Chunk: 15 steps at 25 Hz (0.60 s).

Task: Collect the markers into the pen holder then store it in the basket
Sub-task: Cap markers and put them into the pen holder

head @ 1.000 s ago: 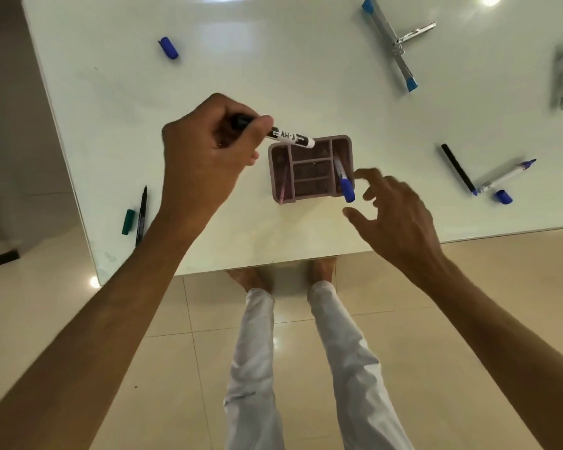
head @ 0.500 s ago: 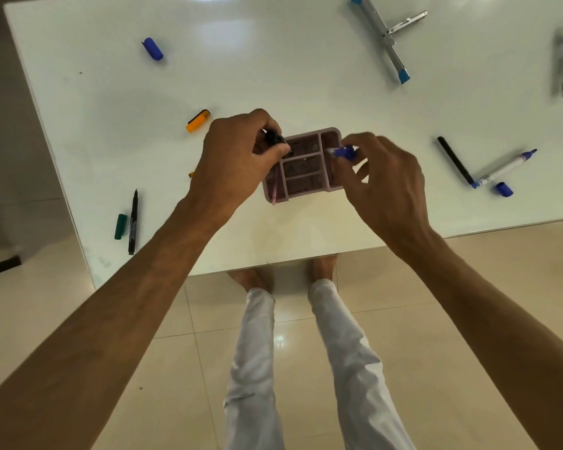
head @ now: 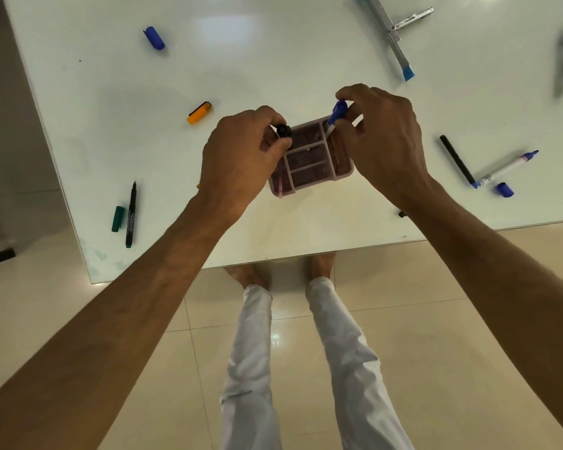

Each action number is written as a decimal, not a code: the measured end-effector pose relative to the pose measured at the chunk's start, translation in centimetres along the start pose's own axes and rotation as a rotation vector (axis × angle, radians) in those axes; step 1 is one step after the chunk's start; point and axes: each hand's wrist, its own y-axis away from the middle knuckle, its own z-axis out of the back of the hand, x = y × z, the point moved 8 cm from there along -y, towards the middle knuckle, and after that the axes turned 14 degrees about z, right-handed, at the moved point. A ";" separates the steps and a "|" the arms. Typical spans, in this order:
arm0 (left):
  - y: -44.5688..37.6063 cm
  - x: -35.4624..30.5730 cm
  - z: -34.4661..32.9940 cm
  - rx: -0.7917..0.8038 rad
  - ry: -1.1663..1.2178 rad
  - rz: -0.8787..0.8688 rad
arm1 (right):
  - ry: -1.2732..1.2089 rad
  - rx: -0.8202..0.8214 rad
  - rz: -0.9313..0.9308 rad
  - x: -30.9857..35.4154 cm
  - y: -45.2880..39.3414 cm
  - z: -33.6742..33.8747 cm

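At frame centre, my left hand pinches a black marker, my right a blue one; jabbing could tip the holder.

a pen holder sits mid-table between two hands; loose markers lie on either side.
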 end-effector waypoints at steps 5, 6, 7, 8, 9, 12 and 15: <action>0.3 0.5 0.2 0.016 0.033 0.045 | -0.021 -0.023 -0.033 -0.3 1.3 0.1; 0.4 0.7 0.5 0.014 0.036 0.048 | -0.030 -0.042 -0.051 -0.8 1.8 0.3; 0.9 1.0 0.9 0.005 0.035 0.048 | -0.052 -0.066 -0.084 -1.4 2.5 0.5; 1.6 1.4 1.3 -0.013 0.031 0.045 | -0.083 -0.098 -0.119 -2.1 3.5 0.8; 2.6 1.7 1.9 -0.037 0.023 0.034 | -0.111 -0.137 -0.159 -3.0 4.7 1.4; 6.1 2.6 2.8 -0.050 0.025 -0.017 | -0.181 -0.254 -0.299 -7.0 9.4 3.5; 8.9 2.6 2.1 0.019 0.038 -0.003 | -0.156 -0.237 -0.410 -11.0 14.2 5.0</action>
